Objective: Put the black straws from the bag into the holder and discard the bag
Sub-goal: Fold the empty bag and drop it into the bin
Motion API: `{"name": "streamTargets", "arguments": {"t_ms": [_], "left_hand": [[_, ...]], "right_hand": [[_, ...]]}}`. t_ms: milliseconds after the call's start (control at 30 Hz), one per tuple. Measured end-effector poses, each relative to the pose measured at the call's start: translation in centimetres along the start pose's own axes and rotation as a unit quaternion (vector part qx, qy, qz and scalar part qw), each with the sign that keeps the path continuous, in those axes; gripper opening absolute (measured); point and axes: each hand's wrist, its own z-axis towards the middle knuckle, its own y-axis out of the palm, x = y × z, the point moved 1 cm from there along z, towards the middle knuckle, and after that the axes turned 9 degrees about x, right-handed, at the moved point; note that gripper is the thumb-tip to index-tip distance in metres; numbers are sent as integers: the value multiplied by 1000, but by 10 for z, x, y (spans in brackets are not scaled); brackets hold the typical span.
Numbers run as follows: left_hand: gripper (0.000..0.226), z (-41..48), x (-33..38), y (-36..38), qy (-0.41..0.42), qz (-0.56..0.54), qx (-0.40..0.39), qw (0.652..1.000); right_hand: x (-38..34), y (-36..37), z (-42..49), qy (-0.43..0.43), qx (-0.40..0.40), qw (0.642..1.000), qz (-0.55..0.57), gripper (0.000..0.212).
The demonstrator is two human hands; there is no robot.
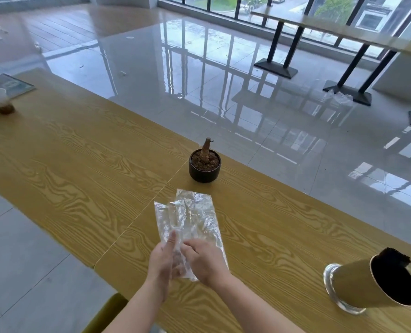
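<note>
A clear, crinkled plastic bag (192, 217) lies flat on the yellow wooden table (79, 164), and it looks empty. My left hand (162, 259) and my right hand (203, 260) both grip its near end, fingers closed on the plastic. Far to the right stands the gold holder (358, 282) on a clear glass base. Black straws (395, 258) fill it, their tips showing at the rim.
A small black pot (204, 168) with soil and a bare stem stands just beyond the bag. At the far left lie a booklet (9, 85) and a blurred cup (0, 102). A yellow chair back (108, 313) sits below my left arm. Shiny tiled floor lies beyond the table edge.
</note>
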Motion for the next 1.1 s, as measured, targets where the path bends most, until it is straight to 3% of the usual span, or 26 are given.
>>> {"name": "streamTargets", "arguments": {"t_ms": [100, 200, 300, 400, 533, 633, 733, 800, 867, 933, 1100], "left_hand": [[36, 8, -1, -9, 19, 55, 43, 997], [31, 14, 2, -13, 46, 76, 89, 992], [31, 19, 5, -16, 59, 62, 110, 990], [23, 22, 6, -17, 46, 56, 120, 990], [17, 12, 8, -19, 66, 99, 136, 984], [18, -3, 10, -25, 154, 243, 173, 942], [65, -16, 8, -32, 237, 322, 198, 895], [78, -27, 5, -36, 299, 368, 215, 854], [64, -40, 5, -41, 351, 433, 237, 796], [39, -56, 4, -45, 362, 470, 264, 760], [23, -88, -16, -66, 349, 503, 301, 731]], "right_hand": [[6, 4, 0, 3, -22, 1000, 17, 23], [24, -6, 3, 40, 69, 997, 22, 30], [51, -22, 3, 110, 155, 980, -66, 37], [70, -28, 2, 169, 107, 973, -113, 49], [68, -28, 6, 121, 100, 985, -74, 41], [60, -28, 6, 46, 114, 987, -107, 30], [51, -31, 4, -27, 108, 985, -131, 27], [47, -31, 0, -66, 106, 983, -135, 28], [43, -31, -6, -97, 105, 982, -126, 28], [37, -31, -11, -123, 98, 981, -116, 26], [19, -23, -27, -188, 78, 973, -106, 24]]}}
